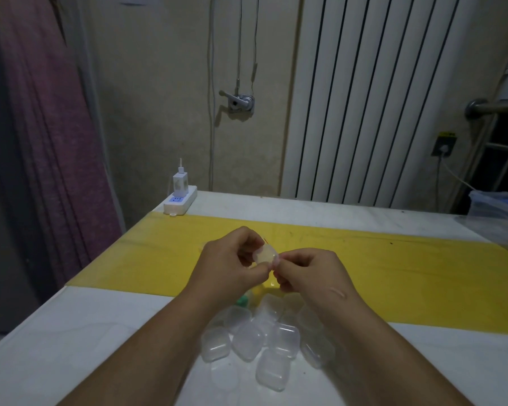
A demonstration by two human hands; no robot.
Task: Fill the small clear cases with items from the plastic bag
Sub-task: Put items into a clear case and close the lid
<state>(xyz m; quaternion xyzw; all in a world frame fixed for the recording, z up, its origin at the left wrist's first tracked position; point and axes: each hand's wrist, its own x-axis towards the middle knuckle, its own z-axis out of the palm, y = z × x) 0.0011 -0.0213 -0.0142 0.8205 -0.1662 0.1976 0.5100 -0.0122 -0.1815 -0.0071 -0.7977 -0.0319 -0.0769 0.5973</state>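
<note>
Both hands are raised above the yellow strip (408, 273) of the table, meeting at one small clear case (266, 254). My left hand (232, 259) grips the case from the left with curled fingers. My right hand (308, 271) pinches its right edge with thumb and fingertips. Whether the case holds anything I cannot tell. Under my forearms lies a heap of several small clear cases (264, 341) on the white tabletop. A green item (242, 301) and a bit of yellowish plastic show just behind the heap, partly hidden by my wrists.
A white power strip (180, 202) with a charger plugged in sits at the table's far left corner. A clear plastic bag or box (496, 221) lies at the far right edge. A radiator (379, 98) stands behind the table; a purple curtain (41, 142) hangs left.
</note>
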